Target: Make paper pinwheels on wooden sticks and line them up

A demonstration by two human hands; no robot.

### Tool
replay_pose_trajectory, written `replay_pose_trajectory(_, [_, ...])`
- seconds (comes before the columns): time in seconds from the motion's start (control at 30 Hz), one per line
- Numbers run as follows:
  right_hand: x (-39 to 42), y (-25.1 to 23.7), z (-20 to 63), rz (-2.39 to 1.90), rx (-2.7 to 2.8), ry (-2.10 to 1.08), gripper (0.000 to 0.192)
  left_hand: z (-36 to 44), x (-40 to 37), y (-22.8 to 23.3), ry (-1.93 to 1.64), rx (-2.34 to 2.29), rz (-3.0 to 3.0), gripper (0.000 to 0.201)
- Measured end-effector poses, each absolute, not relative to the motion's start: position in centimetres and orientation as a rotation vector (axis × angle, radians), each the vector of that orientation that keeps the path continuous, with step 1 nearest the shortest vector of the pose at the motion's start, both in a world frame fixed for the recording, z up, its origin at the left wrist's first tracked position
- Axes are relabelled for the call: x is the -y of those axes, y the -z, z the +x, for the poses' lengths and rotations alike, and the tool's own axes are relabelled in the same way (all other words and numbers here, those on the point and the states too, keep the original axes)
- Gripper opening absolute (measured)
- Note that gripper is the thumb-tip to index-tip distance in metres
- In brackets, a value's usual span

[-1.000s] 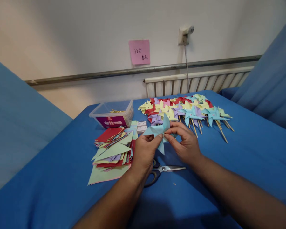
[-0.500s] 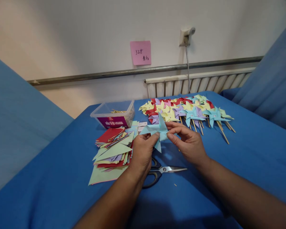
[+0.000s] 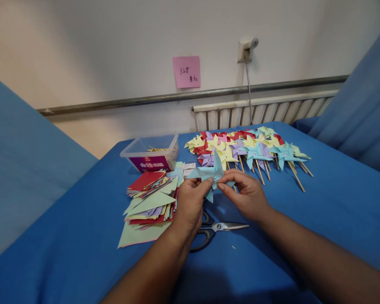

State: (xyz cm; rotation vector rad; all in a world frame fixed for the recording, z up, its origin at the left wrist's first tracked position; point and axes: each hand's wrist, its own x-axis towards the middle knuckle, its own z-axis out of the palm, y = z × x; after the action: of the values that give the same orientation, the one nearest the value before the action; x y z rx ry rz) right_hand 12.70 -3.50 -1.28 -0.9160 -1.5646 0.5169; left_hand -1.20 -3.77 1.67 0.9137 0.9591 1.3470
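Shifted slightly lower since earlier: light-blue pinwheel (image 3: 210,173) pinched at centre by left hand (image 3: 190,202) and right hand (image 3: 245,192). Keep folded tips stacked under thumbs; scissors (image 3: 215,230) below grip.

Blocked on the left by the stack of coloured paper sheets (image 3: 148,202), with the clear plastic box (image 3: 150,153) behind it. Hemmed in at the far side by the row of finished pinwheels (image 3: 247,147) and their sticks; scissors (image 3: 215,230) lay just below both hands. Left open: bare blue surface (image 3: 329,198) to the right and along the near edge.
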Motion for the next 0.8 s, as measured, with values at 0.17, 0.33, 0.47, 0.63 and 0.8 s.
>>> replay_pose_trajectory(0.17, [3.70,1.15,12.69,-0.909,1.589,-0.499,0.004,-1.10,3.72,-1.71,-1.374,-0.997,0.911,0.019])
replay_pose_trajectory(0.33, [3.55,1.29,12.61,-0.922,1.543,-0.534,0.004,-0.98,3.66,-1.90,-1.379,-1.012,0.880,0.024])
replay_pose_trajectory(0.47, [3.38,1.35,12.54,-0.909,1.496,-0.573,0.004,-0.94,3.66,-2.02,-1.425,-1.061,0.857,0.029])
replay_pose_trajectory(0.63, [3.52,1.34,12.51,-0.891,1.528,-0.527,0.004,-0.88,3.73,-1.98,-1.433,-1.093,0.879,0.025])
replay_pose_trajectory(0.8, [3.63,1.32,12.64,-0.922,1.525,-0.435,0.005,-0.79,3.78,-1.94,-1.474,-1.135,0.927,0.023])
